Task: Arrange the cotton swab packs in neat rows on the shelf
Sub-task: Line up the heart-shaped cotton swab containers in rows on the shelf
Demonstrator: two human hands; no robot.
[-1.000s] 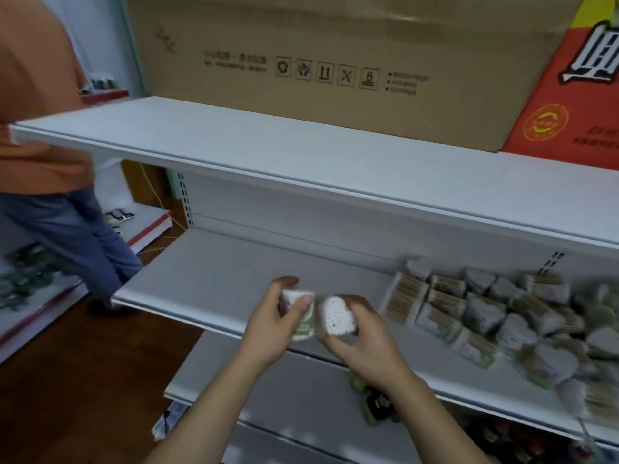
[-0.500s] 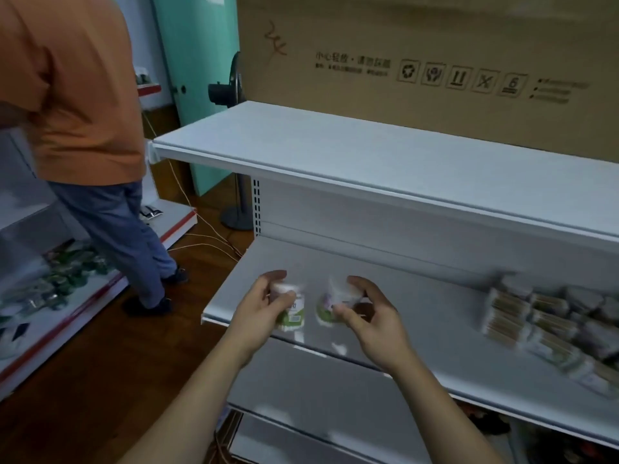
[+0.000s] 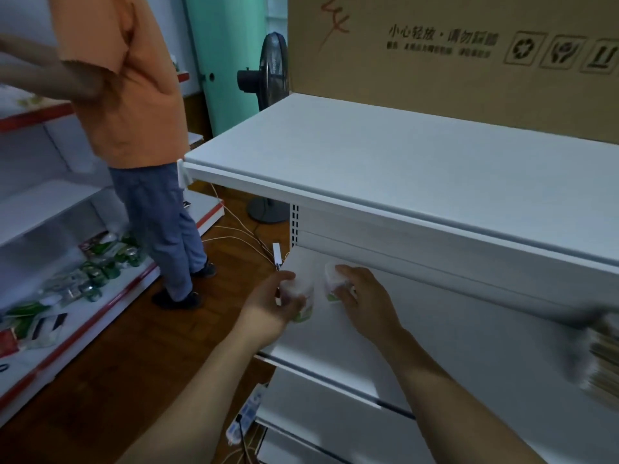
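White metal shelf point(image 3: 452, 329) stands on a wooden floor point(image 3: 110, 356); a cardboard box point(image 3: 435, 68) on top reads "小心轻放". At the shelf's left end, the left hand point(image 3: 268, 309) grips one cotton swab pack point(image 3: 299, 296), the right hand point(image 3: 365, 296) another pack point(image 3: 331, 283); their labels are unreadable.

A cardboard box point(image 3: 452, 61) sits on the top shelf; a standing fan point(image 3: 268, 72) is behind, a person in an orange shirt point(image 3: 130, 95) left, cables point(image 3: 241, 236) on the wood floor point(image 3: 100, 380)
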